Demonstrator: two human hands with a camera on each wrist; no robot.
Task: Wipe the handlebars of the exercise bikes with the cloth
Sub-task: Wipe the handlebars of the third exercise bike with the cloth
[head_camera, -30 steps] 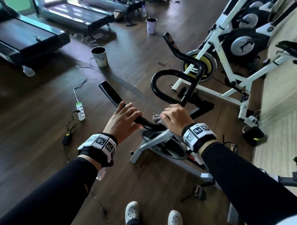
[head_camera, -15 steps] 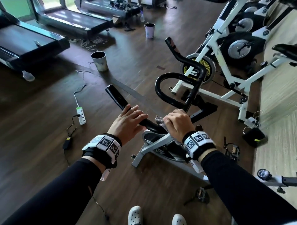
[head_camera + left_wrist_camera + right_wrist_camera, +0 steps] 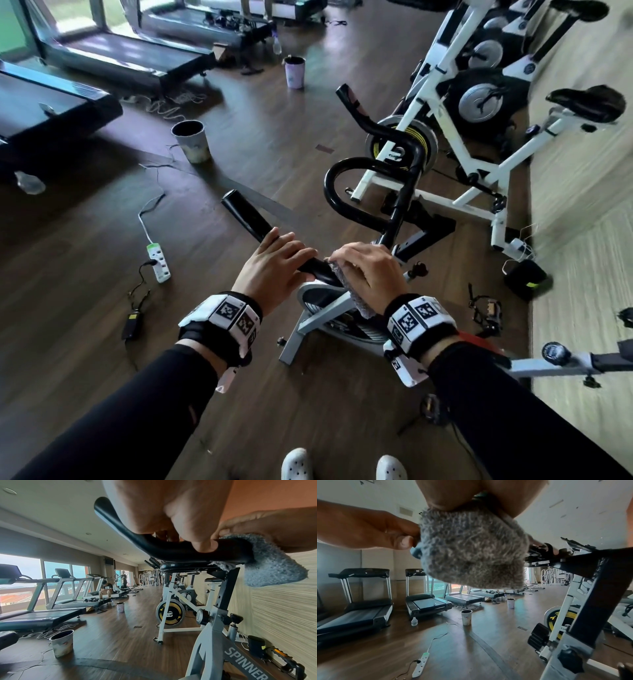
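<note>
The black handlebar (image 3: 342,205) runs from the frame's centre up to the right in the head view, with its left horn (image 3: 246,216) pointing toward the upper left. A grey cloth (image 3: 337,270) is draped over the bar just below centre, one flap hanging under it. The right hand (image 3: 368,274) lies on top with fingers curled around the cloth and bar, probably to press the fabric all round the tube. Touching it on the left, the left hand (image 3: 274,270) wraps the bare bar, thumb underneath in the left wrist view, likely to steady the bike (image 3: 318,322). A second, white bike (image 3: 455,113) stands at upper right. Buckets (image 3: 191,140) and a power strip (image 3: 157,262) sit on the floor at left.
</note>
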